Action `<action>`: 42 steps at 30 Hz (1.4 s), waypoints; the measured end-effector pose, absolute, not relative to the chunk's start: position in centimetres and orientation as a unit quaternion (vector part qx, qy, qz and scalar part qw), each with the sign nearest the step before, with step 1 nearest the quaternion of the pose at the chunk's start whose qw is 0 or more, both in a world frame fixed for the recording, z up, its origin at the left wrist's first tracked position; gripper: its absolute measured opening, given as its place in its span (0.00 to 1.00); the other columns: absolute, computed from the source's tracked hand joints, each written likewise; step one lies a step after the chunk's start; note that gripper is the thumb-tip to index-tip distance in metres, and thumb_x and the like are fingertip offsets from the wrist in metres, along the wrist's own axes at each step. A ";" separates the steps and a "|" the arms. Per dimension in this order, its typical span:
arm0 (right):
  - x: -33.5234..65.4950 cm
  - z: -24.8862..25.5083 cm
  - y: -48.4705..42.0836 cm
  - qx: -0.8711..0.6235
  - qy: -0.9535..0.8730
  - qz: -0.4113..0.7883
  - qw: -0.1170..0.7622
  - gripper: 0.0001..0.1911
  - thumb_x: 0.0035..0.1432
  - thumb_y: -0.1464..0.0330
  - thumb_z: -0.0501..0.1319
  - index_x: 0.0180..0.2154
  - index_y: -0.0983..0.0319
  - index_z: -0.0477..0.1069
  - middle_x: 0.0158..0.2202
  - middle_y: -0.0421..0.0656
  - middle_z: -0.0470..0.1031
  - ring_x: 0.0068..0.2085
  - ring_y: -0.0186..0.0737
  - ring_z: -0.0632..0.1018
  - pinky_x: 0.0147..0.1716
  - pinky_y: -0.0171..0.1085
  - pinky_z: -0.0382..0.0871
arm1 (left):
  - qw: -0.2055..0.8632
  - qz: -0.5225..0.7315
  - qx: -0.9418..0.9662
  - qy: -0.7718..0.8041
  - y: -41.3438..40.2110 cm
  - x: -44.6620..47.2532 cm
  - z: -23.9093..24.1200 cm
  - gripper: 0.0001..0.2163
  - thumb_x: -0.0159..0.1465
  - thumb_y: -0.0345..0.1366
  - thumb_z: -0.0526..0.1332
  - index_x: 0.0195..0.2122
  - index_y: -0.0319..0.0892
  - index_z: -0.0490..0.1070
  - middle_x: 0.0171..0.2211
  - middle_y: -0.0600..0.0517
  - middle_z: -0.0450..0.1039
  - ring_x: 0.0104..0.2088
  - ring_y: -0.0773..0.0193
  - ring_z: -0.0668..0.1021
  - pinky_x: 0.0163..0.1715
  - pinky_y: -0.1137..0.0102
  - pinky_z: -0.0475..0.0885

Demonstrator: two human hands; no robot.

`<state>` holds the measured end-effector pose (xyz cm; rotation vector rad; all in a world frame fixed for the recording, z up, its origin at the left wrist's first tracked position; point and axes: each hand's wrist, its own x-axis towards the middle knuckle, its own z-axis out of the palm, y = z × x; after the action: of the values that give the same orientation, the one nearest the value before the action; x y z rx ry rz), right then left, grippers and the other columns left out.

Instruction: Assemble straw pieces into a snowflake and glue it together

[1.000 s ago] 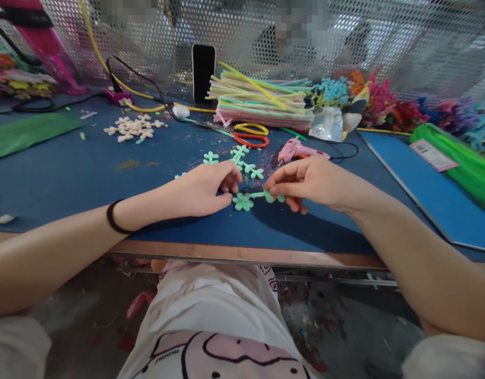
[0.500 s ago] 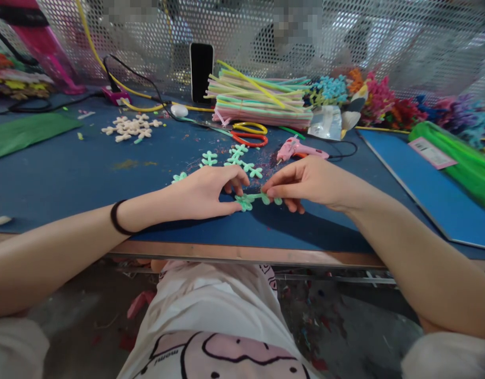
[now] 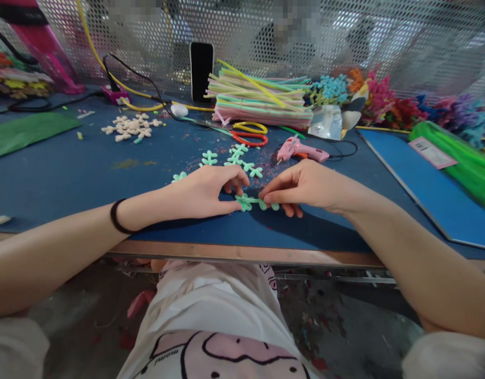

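Well, on my feed the blue tabletop (image 3: pixel 60 184) fills mid-frame; stem bundle (image 3: pixel 261 103), upper ctr., looks mostly unused. Ctr.: right hand (image 3: pixel 303 189) pinches the mint sprig (image 3: pixel 254 200) mid-stem; left hand (image 3: pixel 205 192) half-curled, thumb at its flower end (image 3: pixel 245 202), can't tell if gripping. Cream snowflake (image 3: pixel 130 128), upper left, looks finished AFAICT. Loose mint pieces (image 3: pixel 238 152), just above ctr., look shaped but prob. unjoined. Sprig's flower + leaves (image 3: pixel 263 204) seem on; linking w/ others isn't done.
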<state>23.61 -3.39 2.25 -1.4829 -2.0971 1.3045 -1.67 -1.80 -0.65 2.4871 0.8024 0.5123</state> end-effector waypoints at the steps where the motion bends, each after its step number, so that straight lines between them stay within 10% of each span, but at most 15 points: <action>1: 23.6 2.3 -3.4 -0.510 -0.725 0.445 0.126 0.09 0.54 0.62 0.70 0.35 0.60 0.84 0.23 0.40 0.79 0.20 0.33 0.75 0.16 0.32 0.71 | 0.237 0.187 0.907 0.292 -1.8 -1.7 -0.7 0.16 0.62 0.38 0.65 0.50 0.42 0.70 0.42 0.51 0.80 0.40 0.64 0.79 0.43 0.71 0.73; 42: 21.8 1.2 -4.4 -0.488 -0.829 0.236 0.137 0.08 0.57 0.65 0.66 0.32 0.62 0.81 0.29 0.43 0.83 0.29 0.38 0.80 0.31 0.34 0.68 | 0.252 0.187 0.906 0.284 -1.5 -1.5 -0.8 0.14 0.61 0.38 0.64 0.48 0.44 0.71 0.41 0.51 0.80 0.39 0.64 0.79 0.41 0.70 0.73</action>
<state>21.76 -4.41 1.15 -1.4127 -2.4004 0.6827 -1.50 -1.54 -0.77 2.4644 0.7725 0.5087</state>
